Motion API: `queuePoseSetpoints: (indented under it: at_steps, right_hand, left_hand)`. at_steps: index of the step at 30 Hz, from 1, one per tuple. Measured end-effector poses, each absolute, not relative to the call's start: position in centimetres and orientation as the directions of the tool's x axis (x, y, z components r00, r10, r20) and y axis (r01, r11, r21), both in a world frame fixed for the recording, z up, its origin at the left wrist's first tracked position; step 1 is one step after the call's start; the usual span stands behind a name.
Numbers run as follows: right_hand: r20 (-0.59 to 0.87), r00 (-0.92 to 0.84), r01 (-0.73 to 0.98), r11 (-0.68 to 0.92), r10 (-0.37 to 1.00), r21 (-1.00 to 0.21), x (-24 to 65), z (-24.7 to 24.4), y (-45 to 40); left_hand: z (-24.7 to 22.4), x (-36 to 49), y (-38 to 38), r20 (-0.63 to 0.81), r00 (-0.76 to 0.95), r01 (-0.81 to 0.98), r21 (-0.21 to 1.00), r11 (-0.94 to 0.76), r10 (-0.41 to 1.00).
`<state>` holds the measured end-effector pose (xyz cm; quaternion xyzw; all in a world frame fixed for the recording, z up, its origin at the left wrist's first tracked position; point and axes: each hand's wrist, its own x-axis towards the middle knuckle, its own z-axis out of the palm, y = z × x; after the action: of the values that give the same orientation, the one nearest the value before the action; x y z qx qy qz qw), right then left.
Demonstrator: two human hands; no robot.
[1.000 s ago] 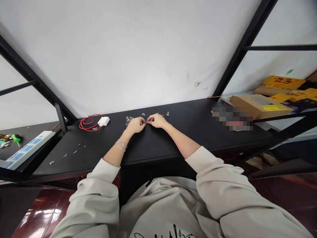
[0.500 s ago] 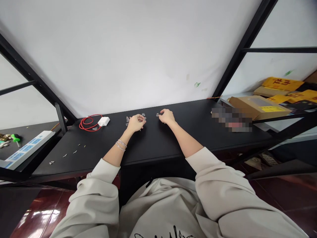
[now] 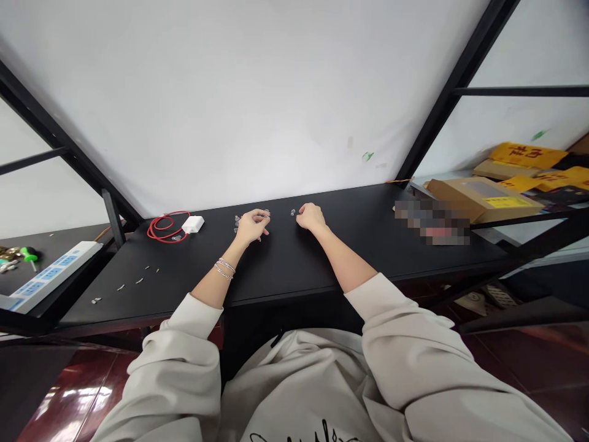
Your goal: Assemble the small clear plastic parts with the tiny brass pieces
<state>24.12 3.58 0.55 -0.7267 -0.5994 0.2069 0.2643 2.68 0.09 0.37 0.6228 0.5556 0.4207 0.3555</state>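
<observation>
My left hand (image 3: 251, 226) is over the black tabletop (image 3: 285, 264), with a small clear plastic piece (image 3: 267, 212) at its thumb and index fingertips, which look pinched on it. Its other fingers hang loosely curled below. More small clear pieces (image 3: 237, 220) lie just left of this hand, partly hidden by it. To the right, my right hand (image 3: 311, 218) rests low on the table with fingers curled inward. Another clear piece (image 3: 293, 212) lies just left of its fingertips. Whatever these fingers hold, if anything, is hidden.
A red cable (image 3: 159, 230) with a white charger (image 3: 193, 224) lies on the left. Several tiny bits (image 3: 139, 281) are scattered at the front left. A power strip (image 3: 55, 276) and green screwdriver (image 3: 31, 255) are farther left. A cardboard box (image 3: 483, 199) sits at right; a wall closes the back.
The fingertips of my left hand have shifted slightly away from me, toward the back. My right hand has drawn slightly right, and a small gap now shows between it and the clear piece.
</observation>
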Motion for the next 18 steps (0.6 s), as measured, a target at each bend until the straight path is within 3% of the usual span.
queuePoseSetpoints:
  at_steps: [5, 11, 18]
  right_hand:
    - [0.040, 0.192, 0.770, -0.125, 0.980, -0.626, 24.23, 0.30, 3.86]
    - [0.064, 0.187, 0.768, -0.105, 0.980, -0.632, 24.27, -0.03, 4.19]
    - [0.034, 0.195, 0.752, -0.127, 0.980, -0.646, 24.08, 0.48, 3.57]
  left_hand:
    - [0.71, 2.69, -0.15, 0.212, -0.045, 0.394, 0.902, -0.178, 0.976]
    - [1.11, 2.74, -0.30, 0.199, -0.122, 0.326, 0.933, -0.150, 0.972]
    - [0.39, 2.50, 0.28, 0.265, -0.103, 0.336, 0.917, -0.217, 0.959]
